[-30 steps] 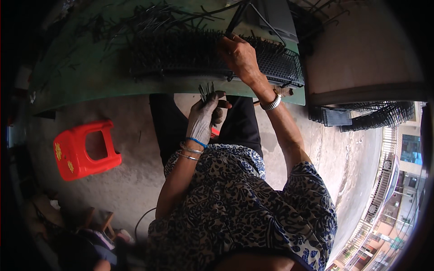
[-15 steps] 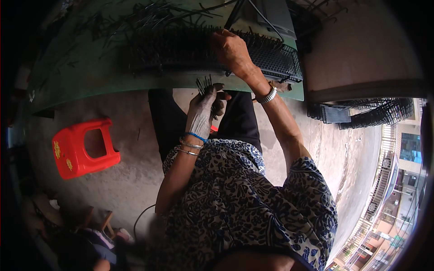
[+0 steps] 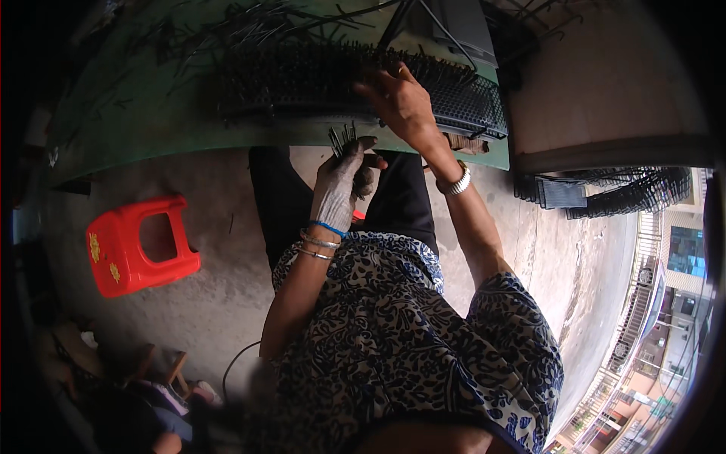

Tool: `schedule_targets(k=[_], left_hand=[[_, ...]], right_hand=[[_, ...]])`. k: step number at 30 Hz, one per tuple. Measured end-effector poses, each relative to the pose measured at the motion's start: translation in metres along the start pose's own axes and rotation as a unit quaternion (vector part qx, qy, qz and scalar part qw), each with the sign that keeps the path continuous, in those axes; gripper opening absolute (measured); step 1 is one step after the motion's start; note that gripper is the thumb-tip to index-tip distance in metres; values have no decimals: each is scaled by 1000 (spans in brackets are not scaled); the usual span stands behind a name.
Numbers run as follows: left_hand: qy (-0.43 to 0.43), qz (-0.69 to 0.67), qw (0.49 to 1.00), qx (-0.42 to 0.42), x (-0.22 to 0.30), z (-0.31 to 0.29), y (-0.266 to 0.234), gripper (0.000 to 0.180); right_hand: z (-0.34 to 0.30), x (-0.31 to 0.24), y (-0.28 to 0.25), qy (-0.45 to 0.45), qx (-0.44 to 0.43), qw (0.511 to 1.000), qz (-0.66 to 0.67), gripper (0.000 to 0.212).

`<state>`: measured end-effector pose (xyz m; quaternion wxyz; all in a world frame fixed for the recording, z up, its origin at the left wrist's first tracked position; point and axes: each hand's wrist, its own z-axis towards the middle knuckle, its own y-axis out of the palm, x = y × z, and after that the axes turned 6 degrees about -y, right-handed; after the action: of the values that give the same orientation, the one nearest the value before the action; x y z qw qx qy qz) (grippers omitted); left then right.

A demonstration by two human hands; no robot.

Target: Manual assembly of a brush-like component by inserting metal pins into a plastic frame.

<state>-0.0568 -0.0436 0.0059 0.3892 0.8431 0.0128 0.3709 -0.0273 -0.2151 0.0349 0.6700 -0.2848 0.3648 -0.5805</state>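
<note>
My left hand [image 3: 342, 175], in a pale, dirty glove with bare fingertips, is closed round a bundle of thin dark rods [image 3: 344, 138]. Their ends stick up past the thumb, just short of the table edge. My right hand [image 3: 404, 104], bare and with a watch at the wrist, hovers at the front of a long black mesh rack [image 3: 461, 110]. Its fingers look spread, and I see nothing between them, though the tips fall against dark background. Many short dark rods [image 3: 302, 72] stand upright in the rack, packed close together.
The rack lies along the front of a green table [image 3: 151, 129], with loose dark strips [image 3: 265, 26] heaped behind it. A red plastic stool [image 3: 132, 246] is on the floor at left. Black wire racks [image 3: 605, 189] hang or stand at right, below a pale surface [image 3: 605, 83].
My right hand has drawn back a little to the right and toward me from the rack, and its fingers have spread. My left hand has stayed in place with the rods.
</note>
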Motion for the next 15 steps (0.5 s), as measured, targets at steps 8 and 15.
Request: schedule_targets(k=[8,15], left_hand=[[-40,18,999,10,-1,-1,5,31],[-26,83,996,36,-2,2,3,32]], right_hand=[[-19,1,-29,123,-276,820,486,19],[-18,10,-33,60,-292,841,451,14]])
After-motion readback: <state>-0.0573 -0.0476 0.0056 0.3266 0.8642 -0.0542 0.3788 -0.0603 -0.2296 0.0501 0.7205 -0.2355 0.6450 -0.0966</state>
